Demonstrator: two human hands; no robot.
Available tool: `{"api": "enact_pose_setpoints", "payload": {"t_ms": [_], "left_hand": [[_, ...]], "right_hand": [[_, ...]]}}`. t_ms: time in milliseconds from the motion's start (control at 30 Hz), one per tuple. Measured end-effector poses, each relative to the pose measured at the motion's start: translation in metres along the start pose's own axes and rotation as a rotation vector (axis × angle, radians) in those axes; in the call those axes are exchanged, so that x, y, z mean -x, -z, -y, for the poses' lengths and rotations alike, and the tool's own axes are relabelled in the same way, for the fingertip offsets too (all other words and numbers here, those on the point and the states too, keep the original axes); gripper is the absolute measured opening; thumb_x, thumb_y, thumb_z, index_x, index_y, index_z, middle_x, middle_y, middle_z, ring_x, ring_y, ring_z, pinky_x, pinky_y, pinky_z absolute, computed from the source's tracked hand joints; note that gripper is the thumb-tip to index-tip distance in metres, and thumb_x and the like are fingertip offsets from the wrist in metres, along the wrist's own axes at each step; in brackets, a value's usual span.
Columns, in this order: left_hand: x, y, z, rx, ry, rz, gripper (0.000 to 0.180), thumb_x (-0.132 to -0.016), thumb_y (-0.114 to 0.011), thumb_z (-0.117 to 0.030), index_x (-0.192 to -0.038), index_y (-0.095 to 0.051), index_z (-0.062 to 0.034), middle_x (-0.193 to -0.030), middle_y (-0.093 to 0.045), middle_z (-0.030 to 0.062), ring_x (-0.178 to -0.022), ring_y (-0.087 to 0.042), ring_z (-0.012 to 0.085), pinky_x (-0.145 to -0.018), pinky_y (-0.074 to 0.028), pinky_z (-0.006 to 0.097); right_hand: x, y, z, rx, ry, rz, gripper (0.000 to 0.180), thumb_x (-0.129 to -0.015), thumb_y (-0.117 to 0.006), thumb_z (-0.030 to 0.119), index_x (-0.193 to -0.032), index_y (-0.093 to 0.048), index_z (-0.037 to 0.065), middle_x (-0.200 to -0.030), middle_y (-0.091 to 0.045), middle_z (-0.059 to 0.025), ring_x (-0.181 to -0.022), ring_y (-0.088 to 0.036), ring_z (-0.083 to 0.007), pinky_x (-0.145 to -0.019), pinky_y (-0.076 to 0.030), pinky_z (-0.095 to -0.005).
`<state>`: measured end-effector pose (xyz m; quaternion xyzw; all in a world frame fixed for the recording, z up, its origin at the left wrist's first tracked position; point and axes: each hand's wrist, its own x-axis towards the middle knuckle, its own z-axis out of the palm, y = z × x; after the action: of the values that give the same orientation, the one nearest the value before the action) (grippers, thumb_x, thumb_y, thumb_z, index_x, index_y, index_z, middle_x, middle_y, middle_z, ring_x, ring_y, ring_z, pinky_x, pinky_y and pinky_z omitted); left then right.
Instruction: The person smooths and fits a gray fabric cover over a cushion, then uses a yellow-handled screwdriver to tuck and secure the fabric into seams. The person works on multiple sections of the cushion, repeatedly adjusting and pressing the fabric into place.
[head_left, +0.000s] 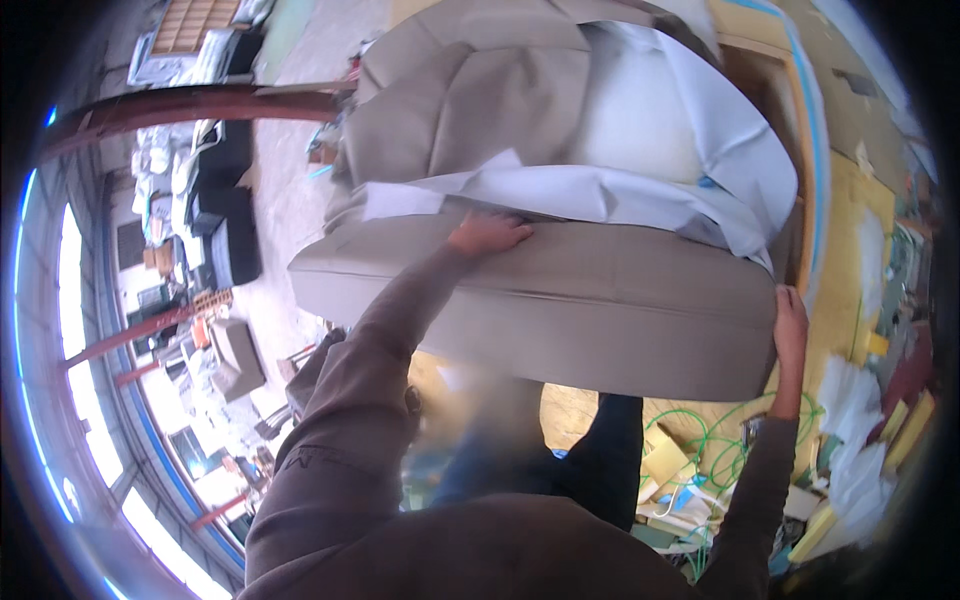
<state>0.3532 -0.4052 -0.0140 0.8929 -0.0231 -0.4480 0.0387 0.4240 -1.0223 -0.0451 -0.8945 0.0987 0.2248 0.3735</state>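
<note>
In front of me lies a sofa seat (600,300) covered in taupe upholstery, with a long padded front. My left hand (488,234) rests on its top near the back edge, fingers stretched toward the right. At the seat's right end, my right hand (790,318) is closed on the corner of the upholstery cover; its fingertips are partly hidden. White lining fabric (560,190) lies loosely folded behind the seat. Behind it, more taupe cover (490,100) lies wrinkled and turned back beside pale padding (635,105).
A wooden frame edge (803,170) with a blue strip runs along the right. Green hose (710,435), foam scraps (665,455) and white wrapping (855,400) litter the floor at right. A red beam (200,105) and dark furniture (225,230) stand at left.
</note>
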Motion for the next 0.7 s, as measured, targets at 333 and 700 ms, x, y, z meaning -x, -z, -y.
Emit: {"api": "enact_pose_setpoints", "payload": {"t_ms": [333,700], "left_hand": [[-0.009,-0.033,0.139,0.095,0.298,-0.585,0.049,-0.089,-0.085,-0.036,-0.126,-0.067,-0.0106,-0.135,-0.061,0.0157,-0.137,-0.055,0.0379,-0.111,-0.047,0.059],[-0.058,-0.045,0.267,0.109,0.051,-0.216,0.056,-0.084,-0.084,-0.050,-0.130,-0.075,-0.0194,-0.123,-0.079,0.0121,-0.120,-0.074,0.0361,-0.107,-0.050,0.062]], "right_hand": [[-0.072,-0.100,0.133,0.586,0.665,0.044,0.078,-0.088,-0.087,0.017,-0.156,-0.050,0.002,-0.160,-0.056,-0.0243,-0.147,-0.053,-0.0431,-0.121,-0.044,-0.0481],[-0.151,-0.179,0.171,0.918,0.257,0.471,0.062,-0.080,-0.091,0.023,-0.137,-0.071,0.007,-0.118,-0.079,-0.0208,-0.114,-0.073,-0.0442,-0.100,-0.057,-0.0506]]}}
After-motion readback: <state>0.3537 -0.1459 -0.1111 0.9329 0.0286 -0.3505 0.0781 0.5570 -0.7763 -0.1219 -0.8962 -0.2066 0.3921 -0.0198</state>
